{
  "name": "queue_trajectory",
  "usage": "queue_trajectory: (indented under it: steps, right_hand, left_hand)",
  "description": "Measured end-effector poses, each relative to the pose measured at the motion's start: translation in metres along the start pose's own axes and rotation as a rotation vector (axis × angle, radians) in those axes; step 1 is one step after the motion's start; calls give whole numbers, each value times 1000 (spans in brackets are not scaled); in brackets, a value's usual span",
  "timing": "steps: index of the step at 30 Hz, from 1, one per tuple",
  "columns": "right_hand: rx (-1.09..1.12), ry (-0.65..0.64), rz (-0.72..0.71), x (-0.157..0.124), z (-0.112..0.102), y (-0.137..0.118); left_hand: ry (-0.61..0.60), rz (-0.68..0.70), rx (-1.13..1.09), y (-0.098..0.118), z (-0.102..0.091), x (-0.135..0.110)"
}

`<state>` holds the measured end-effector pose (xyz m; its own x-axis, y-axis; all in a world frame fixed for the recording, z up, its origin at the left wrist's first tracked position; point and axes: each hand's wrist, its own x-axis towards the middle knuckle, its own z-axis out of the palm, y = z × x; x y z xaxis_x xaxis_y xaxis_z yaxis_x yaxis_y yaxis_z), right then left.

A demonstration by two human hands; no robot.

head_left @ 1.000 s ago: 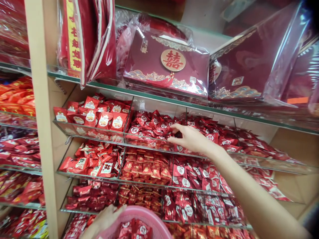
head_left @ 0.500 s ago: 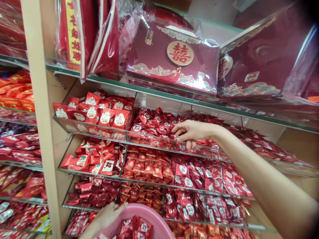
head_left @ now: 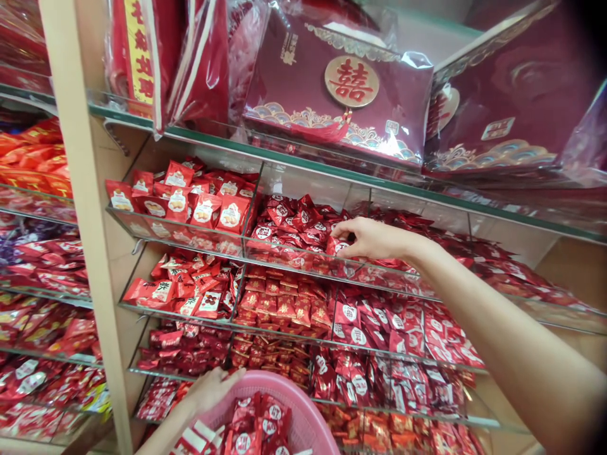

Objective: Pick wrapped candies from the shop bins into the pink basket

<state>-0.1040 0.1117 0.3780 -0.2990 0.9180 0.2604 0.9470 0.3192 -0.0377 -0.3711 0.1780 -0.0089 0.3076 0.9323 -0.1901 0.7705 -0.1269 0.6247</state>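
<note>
My right hand [head_left: 360, 240] is at the top glass compartment, its thumb and fingers closed around a small red wrapped candy [head_left: 336, 246] with a white label. More red candies with round white labels [head_left: 284, 221] lie heaped beside it. Low in the view, my left hand [head_left: 213, 388] grips the rim of a pink plastic basket [head_left: 310, 404]. Inside the basket are several red packets [head_left: 272, 420] and some white pieces [head_left: 202, 433].
Glass-fronted compartments [head_left: 279, 325] full of red packets run below in rows. A glass shelf [head_left: 294, 158] above carries dark red gift bags [head_left: 303, 95] in clear plastic. A pale wooden post [head_left: 88, 189] stands at the left, with more packet-filled shelves beyond it.
My right hand's fingers have closed on a candy at the compartment's front. More of the basket shows now, and the view has shifted slightly.
</note>
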Motion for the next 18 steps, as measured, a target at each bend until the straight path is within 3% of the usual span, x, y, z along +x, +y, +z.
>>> queue_trajectory:
  steps: [4, 9, 11, 14, 18]
  right_hand:
    - [-78, 76, -34, -6, -4, -4]
    - [52, 274, -2, -40, -21, -28]
    - [155, 307, 17, -57, -16, -41]
    - [371, 211, 17, -76, 28, -56]
    - [526, -40, -11, -83, 147, -61]
  left_hand:
    - [-30, -8, 18, -1, 1, 2]
    - [-33, 8, 51, 1, 1, 2]
    - [-42, 16, 57, 2, -1, 1]
    - [-63, 6, 41, 4, -4, -1]
    - [-89, -5, 11, 5, -5, -2]
